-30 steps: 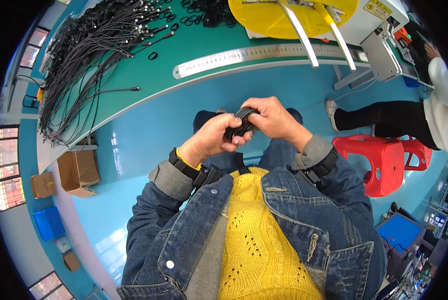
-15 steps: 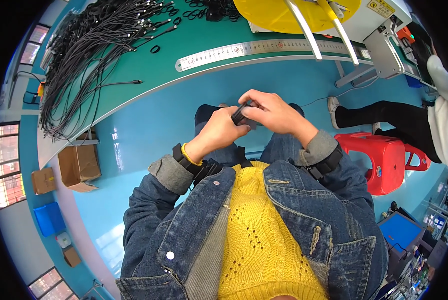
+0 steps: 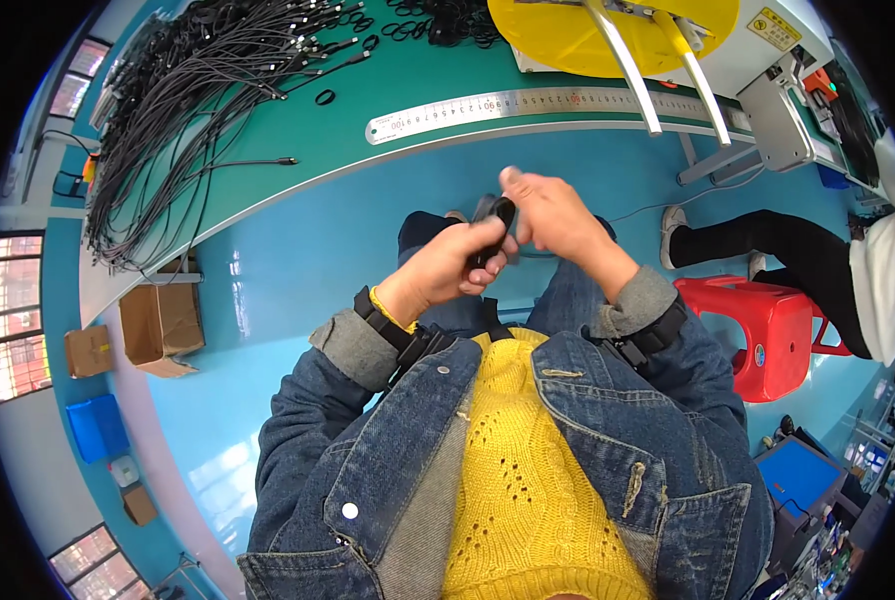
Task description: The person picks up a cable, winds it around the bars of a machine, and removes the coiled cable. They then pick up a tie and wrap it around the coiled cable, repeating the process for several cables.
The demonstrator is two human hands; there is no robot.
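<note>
Above my lap, my left hand [image 3: 453, 262] is closed round a small black coiled cable [image 3: 496, 218], its thumb pressed on top. Part of the coil is smeared by motion. Just to the right, my right hand [image 3: 565, 220] is raised beside the coil with its fingers curled in and its thumb pointing up. Whatever lies between those fingers, if anything, is too blurred to make out. On the green table [image 3: 298, 200] ahead, a large heap of loose black cables [image 3: 183, 120] with metal plugs spreads over the left side.
A steel ruler [image 3: 448, 112] lies along the table's near edge, with small black rings [image 3: 325, 97] beyond. A machine with a yellow disc [image 3: 568, 40] stands at the far right. Cardboard boxes [image 3: 163, 325] sit at left. A red stool [image 3: 776, 340] and another person's leg [image 3: 768, 228] are at right.
My right hand has come off the top of the black coil and moved slightly right, its thumb now up. My left hand has turned, still gripping the coil. The view has shifted a little.
</note>
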